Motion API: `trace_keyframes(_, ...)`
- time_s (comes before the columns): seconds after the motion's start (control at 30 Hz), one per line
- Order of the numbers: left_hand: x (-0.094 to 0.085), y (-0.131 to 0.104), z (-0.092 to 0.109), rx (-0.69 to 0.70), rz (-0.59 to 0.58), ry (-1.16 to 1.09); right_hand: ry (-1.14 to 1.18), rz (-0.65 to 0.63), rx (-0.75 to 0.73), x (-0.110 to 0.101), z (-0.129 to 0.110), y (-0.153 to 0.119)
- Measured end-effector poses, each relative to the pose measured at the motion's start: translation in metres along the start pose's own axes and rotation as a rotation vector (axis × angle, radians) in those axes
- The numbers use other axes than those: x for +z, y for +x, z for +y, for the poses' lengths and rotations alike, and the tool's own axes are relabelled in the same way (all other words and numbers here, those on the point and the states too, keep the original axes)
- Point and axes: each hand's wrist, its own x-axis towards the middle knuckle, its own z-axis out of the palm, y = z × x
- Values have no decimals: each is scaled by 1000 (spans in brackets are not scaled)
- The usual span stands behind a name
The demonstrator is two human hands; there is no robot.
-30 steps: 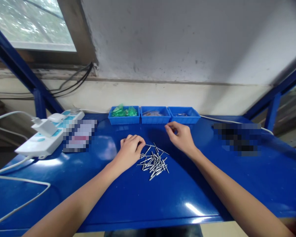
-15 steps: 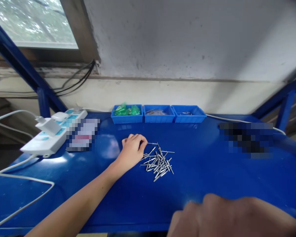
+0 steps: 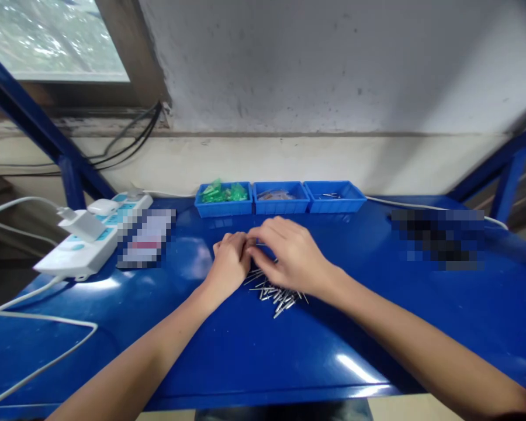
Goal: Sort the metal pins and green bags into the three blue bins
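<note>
A pile of silver blind rivets (image 3: 284, 299) lies on the blue table (image 3: 263, 356), partly covered by my right hand (image 3: 291, 254). My left hand (image 3: 231, 257) is closed at the pile's left edge, its fingers curled. From the right, my right hand reaches over the rivets with thumb and forefinger pinched together at the left fingertips. The two hands meet there, and whatever is between their fingers is hidden.
Along the wall stand three blue bins: one with green bags (image 3: 223, 207), one with clear bags (image 3: 280, 206), one with a few thin metal pieces (image 3: 334, 204). A white power strip (image 3: 94, 240) with cables and a blurred phone-like object (image 3: 146, 240) are left; a blurred dark item (image 3: 438, 240) lies right.
My right hand has moved from the near right, close to the camera, up to the left fingertips. My left hand stays almost in place. The view has shifted slightly.
</note>
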Motion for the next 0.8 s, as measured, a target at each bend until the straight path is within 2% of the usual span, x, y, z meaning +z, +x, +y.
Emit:
trace_keyframes(0.07,-2,0,1,4,41,-28,-123,-23,64,5,31,-2)
trace_keyframes(0.13,-2,0,1,19,61,-65,-160,-53,80,9,46,-11)
trace_keyframes(0.33,2,-1,2,25,60,-134,-163,-71,18,15,41,-22)
trace_keyframes(0.4,-1,-1,3,41,55,-157,-183,-59,13,13,40,-19)
trace_keyframes(0.47,-9,-1,2,100,-6,-154,-206,-4,37,7,48,-16)
trace_keyframes(0.57,-23,-2,-4,204,-178,-18,-307,189,211,-10,76,-14)
trace_keyframes(0.63,-29,-2,-11,241,-290,92,-428,310,438,-21,100,-17)
trace_keyframes(0.67,-31,-3,-14,246,-330,124,-482,329,553,-24,110,-20)
trace_keyframes(0.73,-30,-3,-18,241,-372,154,-527,280,684,-23,121,-26)
trace_keyframes(0.8,-25,-4,-19,232,-351,167,-455,175,655,-16,117,-31)
